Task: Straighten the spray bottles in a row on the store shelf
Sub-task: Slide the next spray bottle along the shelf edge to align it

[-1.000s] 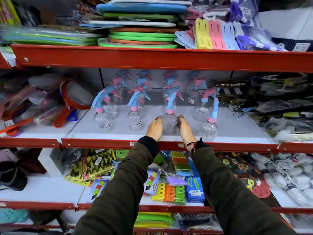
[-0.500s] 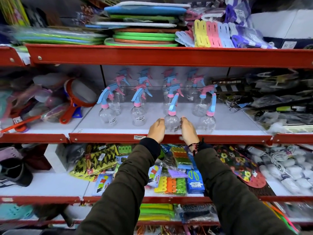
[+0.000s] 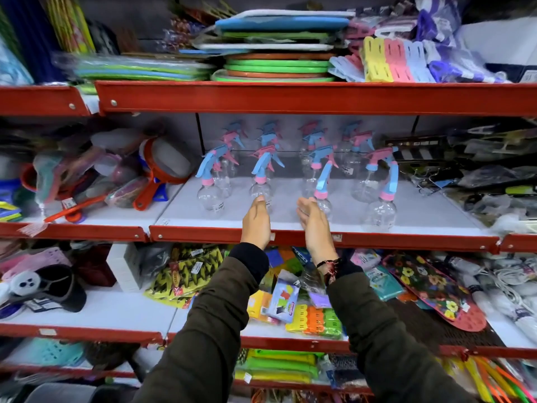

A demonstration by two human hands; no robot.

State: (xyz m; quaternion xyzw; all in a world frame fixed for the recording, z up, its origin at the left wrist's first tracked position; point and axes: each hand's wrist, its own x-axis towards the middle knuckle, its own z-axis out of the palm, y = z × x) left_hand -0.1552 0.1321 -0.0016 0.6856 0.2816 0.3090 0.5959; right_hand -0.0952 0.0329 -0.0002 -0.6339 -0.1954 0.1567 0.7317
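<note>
Several clear spray bottles with pink-and-blue trigger heads stand on the white shelf with a red front rail (image 3: 406, 242). The front row holds bottles at the left (image 3: 207, 197), second from left (image 3: 260, 189), third (image 3: 325, 205) and right (image 3: 381, 214), which sits nearer the rail than the others. More bottles (image 3: 353, 162) stand blurred behind them. My left hand (image 3: 257, 223) reaches over the rail, fingertips at the base of the second bottle. My right hand (image 3: 315, 226) is cupped just left of the third bottle, partly covering it. Neither hand grips anything.
A red upper shelf rail (image 3: 290, 97) hangs close above the bottle heads. Red strainers and packaged goods (image 3: 157, 173) crowd the shelf's left side, and dark wrapped items (image 3: 479, 181) the right. Packaged goods fill the shelf below.
Both hands cupped the third bottle earlier. They have since come apart: the left hand moved left to the second bottle, and the right hand stays by the third.
</note>
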